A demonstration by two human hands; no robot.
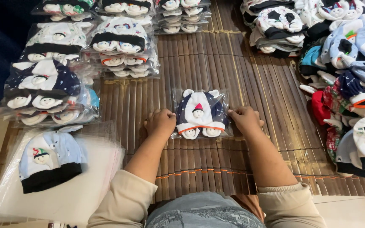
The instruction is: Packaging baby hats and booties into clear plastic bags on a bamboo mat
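Now keep left hand (160, 122) and right hand (245, 119), fingers curled closed, pinching bagged baby hat (199, 114) edges; press flat on bamboo mat (199, 59).

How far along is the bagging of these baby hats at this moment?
Done: several stacks of bagged hats sit at upper left. In hand: the left hand and right hand press the sides of a clear bag holding a navy and white hat on the bamboo mat. Left: a big pile of loose hats at right, one light blue hat lying on empty bags.
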